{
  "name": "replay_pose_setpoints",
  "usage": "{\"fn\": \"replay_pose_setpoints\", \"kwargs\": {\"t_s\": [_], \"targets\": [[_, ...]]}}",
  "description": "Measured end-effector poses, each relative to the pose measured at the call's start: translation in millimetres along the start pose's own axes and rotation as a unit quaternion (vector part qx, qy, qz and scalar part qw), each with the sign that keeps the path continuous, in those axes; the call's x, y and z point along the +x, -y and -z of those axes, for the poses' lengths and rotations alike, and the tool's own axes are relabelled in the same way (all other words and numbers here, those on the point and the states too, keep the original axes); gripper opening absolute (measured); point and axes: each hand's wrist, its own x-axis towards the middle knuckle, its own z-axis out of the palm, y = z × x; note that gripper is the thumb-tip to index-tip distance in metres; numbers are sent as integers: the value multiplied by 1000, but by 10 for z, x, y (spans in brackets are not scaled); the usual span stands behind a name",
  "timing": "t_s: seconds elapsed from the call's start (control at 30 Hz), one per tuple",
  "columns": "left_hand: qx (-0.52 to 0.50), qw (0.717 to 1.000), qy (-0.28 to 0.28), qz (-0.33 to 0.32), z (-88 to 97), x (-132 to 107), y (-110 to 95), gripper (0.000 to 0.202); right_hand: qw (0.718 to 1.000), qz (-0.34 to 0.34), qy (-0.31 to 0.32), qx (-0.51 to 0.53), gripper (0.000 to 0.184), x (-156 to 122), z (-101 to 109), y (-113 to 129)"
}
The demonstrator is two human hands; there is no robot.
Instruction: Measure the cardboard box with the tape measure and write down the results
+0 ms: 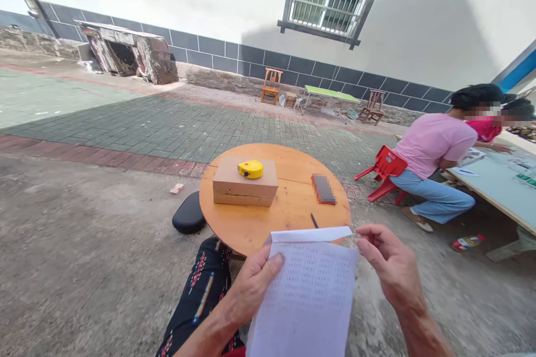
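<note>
One paper (310,295) is by the table's (288,217) near edge. The left hand (253,281) pinches its top corner. The right hand (391,268), beside its folded top, has thumb and finger apart.

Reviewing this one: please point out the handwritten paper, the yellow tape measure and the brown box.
Handwritten paper (309,293): head view, middle of its written side.
Yellow tape measure (252,169): head view, middle of its case.
Brown box (244,192): head view, its near side.
</note>
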Motion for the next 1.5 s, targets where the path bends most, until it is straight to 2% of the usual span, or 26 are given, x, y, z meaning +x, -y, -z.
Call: {"fn": "replay_pose_setpoints", "kwargs": {"t_s": [0.03, 0.07, 0.13, 0.2, 0.27, 0.37, 0.47, 0.53, 0.6, 0.67, 0.73, 0.8, 0.9, 0.97, 1.03, 1.1, 1.17, 1.23, 1.3, 1.4, 1.47, 1.5], "targets": [[-9, 1000, 2, 1, -24, -32, -38, 39, 999, 21, -26, 25, 44, -17, 26, -14], [-18, 1000, 1, 2, -43, -55, -69, 38, 997, 37, -18, 62, 52, -37, 33, -25], [-36, 999, -14, 4, -57, -76, -108, 36, 983, 28, 78, 165, 71, -106, -22, -39], [-46, 998, -44, 7, -35, -63, -115, 35, 945, -25, 189, 266, 83, -223, -166, -66], [-45, 996, -81, 15, 22, -19, -88, 34, 906, -85, 248, 332, 85, -377, -365, -132], [-23, 991, -127, 39, 153, 94, 7, 36, 883, -153, 236, 375, 65, -608, -662, -303], [52, 982, -172, 60, 309, 251, 135, 39, 875, -218, 178, 394, 43, -748, -862, -486], [142, 965, -214, 51, 417, 355, 204, 41, 863, -254, 137, 414, 39, -763, -931, -581], [241, 937, -253, 20, 524, 418, 249, 41, 848, -278, 112, 437, 40, -717, -963, -657], [311, 907, -285, -7, 622, 407, 280, 40, 834, -296, 103, 454, 40, -620, -971, -719], [338, 887, -315, -13, 697, 303, 323, 42, 821, -314, 94, 468, 38, -488, -963, -772], [331, 880, -342, 2, 738, 125, 398, 50, 806, -337, 87, 479, 38, -340, -944, -816], [260, 897, -351, 65, 731, -160, 561, 56, 786, -382, 105, 475, 43, -137, -900, -870], [156, 917, -348, 115, 700, -273, 663, 56, 774, -407, 140, 464, 44, -45, -877, -900], [25, 934, -328, 139, 667, -290, 719, 54, 770, -416, 175, 452, 42, 11, -871, -918], [-93, 943, -287, 138, 644, -230, 724, 54, 779, -411, 198, 431, 41, 47, -891, -921], [-165, 945, -253, 127, 634, -142, 703, 53, 800, -402, 207, 394, 43, 75, -935, -911], [-189, 943, -246, 122, 629, -69, 695, 46, 834, -377, 199, 350, 51, 98, -988, -901], [-180, 940, -256, 134, 621, -28, 713, 41, 876, -334, 165, 306, 64, 107, -1023, -903], [-146, 934, -283, 160, 599, 1, 752, 40, 951, -244, 96, 162, 72, 67, -986, -924], [-125, 932, -301, 160, 584, 26, 756, 41, 989, -139, 54, -7, 59, -9, -909, -919], [-117, 930, -309, 159, 579, 41, 750, 42, 993, -72, 39, -89, 49, -63, -868, -900]]}}
